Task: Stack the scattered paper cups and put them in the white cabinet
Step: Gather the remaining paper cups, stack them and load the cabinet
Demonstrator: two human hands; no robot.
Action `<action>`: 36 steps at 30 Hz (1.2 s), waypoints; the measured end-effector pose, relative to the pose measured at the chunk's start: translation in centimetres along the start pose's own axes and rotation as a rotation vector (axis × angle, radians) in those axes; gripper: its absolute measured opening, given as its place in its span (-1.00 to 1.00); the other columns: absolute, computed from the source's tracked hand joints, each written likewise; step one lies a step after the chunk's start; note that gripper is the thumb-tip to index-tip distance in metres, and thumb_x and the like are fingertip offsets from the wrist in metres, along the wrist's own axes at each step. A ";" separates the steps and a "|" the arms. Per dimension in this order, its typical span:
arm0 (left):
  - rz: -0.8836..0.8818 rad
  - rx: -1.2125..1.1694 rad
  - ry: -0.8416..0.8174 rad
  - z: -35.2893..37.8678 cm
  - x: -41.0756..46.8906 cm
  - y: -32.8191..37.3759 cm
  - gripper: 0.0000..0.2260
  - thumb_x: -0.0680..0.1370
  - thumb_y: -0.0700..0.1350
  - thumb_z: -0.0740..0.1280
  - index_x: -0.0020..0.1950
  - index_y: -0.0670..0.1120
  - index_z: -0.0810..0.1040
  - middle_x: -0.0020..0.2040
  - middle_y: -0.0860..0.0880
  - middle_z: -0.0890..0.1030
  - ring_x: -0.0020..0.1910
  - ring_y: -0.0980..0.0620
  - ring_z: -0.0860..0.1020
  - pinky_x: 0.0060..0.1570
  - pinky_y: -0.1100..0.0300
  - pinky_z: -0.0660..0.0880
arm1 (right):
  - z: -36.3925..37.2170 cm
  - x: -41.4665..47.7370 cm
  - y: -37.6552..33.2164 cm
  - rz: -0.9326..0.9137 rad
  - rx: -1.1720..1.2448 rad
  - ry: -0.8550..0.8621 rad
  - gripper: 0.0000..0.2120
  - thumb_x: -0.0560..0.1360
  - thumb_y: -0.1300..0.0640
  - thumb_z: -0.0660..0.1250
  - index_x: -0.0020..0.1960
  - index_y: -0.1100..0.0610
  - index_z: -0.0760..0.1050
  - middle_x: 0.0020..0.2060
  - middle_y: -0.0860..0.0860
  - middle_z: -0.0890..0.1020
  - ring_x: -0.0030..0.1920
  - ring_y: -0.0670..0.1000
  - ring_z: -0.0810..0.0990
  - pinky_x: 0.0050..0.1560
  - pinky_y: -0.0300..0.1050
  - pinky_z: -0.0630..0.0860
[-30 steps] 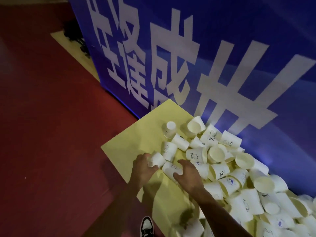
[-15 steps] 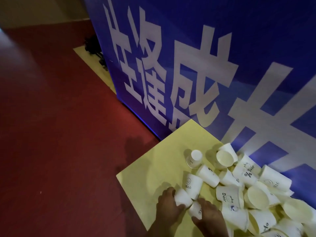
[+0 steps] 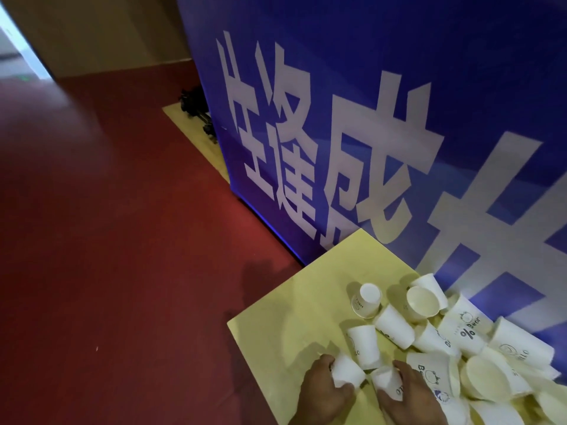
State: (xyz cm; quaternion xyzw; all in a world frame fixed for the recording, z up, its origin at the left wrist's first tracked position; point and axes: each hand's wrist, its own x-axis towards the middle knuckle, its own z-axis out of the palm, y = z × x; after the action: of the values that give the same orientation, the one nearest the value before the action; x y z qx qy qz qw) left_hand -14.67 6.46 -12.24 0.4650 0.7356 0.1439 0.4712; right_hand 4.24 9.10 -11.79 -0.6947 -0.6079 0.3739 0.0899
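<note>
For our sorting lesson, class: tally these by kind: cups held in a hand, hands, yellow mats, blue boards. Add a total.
Held cups: 2, left cup, right cup
Hands: 2, left hand, right hand
Yellow mats: 2, near mat, far mat
Blue board: 1
Total: 7

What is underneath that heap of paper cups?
A pale yellow sheet lies under the paper cups, spread on the red floor against the blue banner. On the right the heap covers the sheet, so anything beneath those cups is hidden.
</note>
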 end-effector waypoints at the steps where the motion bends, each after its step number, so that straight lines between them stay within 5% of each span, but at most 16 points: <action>1: -0.006 -0.009 0.000 0.0 -0.2 0.1 -0.45 0.43 0.13 0.39 0.38 -0.01 0.40 0.24 0.01 0.51 0.22 0.03 0.50 0.15 0.25 0.42 | -0.1 -0.1 0.0 0.018 0.021 0.035 -0.24 0.32 0.16 0.60 0.44 0.21 0.38 0.22 0.23 0.52 0.27 0.21 0.52 0.27 -0.01 0.42; 8: 0.024 -0.009 -0.023 -0.7 -1.2 0.6 -0.43 0.42 0.15 0.43 0.36 0.00 0.41 0.26 0.00 0.52 0.21 0.03 0.52 0.09 0.27 0.40 | -0.5 -1.5 -0.1 0.127 0.193 0.277 -0.23 0.26 0.27 0.61 0.42 0.16 0.43 0.16 0.27 0.50 0.17 0.26 0.51 0.16 0.09 0.45; 13: 0.096 -0.021 -0.034 -0.5 -2.2 0.7 -0.50 0.45 0.06 0.44 0.33 -0.06 0.43 0.19 -0.01 0.55 0.13 0.01 0.55 0.05 0.20 0.46 | -1.8 -3.7 1.0 0.116 0.200 0.283 -0.33 0.40 0.04 0.51 0.45 -0.06 0.34 0.12 0.05 0.37 0.01 0.07 0.43 0.06 -0.03 0.39; 19: 0.198 -0.056 -0.072 1.7 -3.3 2.7 -0.56 0.47 -0.03 0.47 0.30 -0.07 0.47 0.14 -0.03 0.60 0.09 -0.02 0.59 0.12 0.07 0.53 | -4.5 -7.3 3.6 0.145 0.254 0.397 -0.42 0.44 -0.08 0.46 0.40 -0.03 0.37 0.22 0.05 0.45 0.16 0.10 0.51 0.16 0.00 0.50; 23: 0.253 -0.069 -0.108 4.2 -4.6 5.2 -0.54 0.48 -0.05 0.48 0.34 -0.07 0.47 0.19 -0.02 0.60 0.15 -0.03 0.58 0.19 0.02 0.52 | -6.8 -9.8 6.6 0.165 0.349 0.500 -0.41 0.42 -0.07 0.50 0.36 0.05 0.39 0.19 -0.01 0.50 0.18 0.06 0.52 0.13 -0.05 0.49; 27: 0.303 -0.042 -0.131 8.0 -7.0 7.6 -0.59 0.48 -0.01 0.49 0.27 -0.04 0.48 0.12 0.01 0.61 0.05 0.02 0.59 0.06 0.08 0.55 | -9.4 -13.1 10.4 0.219 0.453 0.588 -0.48 0.43 -0.04 0.49 0.29 0.04 0.38 0.11 -0.05 0.53 0.15 0.06 0.55 0.03 -0.09 0.45; 31: 0.323 -0.043 -0.160 13.1 -10.8 9.7 -0.62 0.48 -0.05 0.50 0.24 -0.05 0.50 0.10 -0.01 0.63 0.03 0.03 0.61 0.02 0.08 0.58 | -11.7 -17.1 15.5 0.203 0.443 0.626 -0.42 0.48 -0.05 0.45 0.44 0.01 0.37 0.31 0.02 0.50 0.28 0.07 0.48 0.24 -0.03 0.44; 36: 0.344 -0.047 -0.170 19.3 -15.1 11.2 -0.60 0.47 -0.03 0.51 0.26 -0.03 0.48 0.08 0.04 0.61 0.01 0.08 0.60 -0.09 0.22 0.52 | -14.0 -21.3 22.0 0.227 0.513 0.633 -0.52 0.47 -0.04 0.46 0.32 -0.02 0.38 0.21 0.02 0.52 0.14 0.01 0.48 0.13 -0.06 0.45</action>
State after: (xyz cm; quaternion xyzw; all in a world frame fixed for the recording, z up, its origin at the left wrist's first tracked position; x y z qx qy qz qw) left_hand 9.26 -4.37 -6.43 0.5832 0.5991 0.1997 0.5111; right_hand 30.60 -11.07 -5.95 -0.7929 -0.3570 0.2889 0.4004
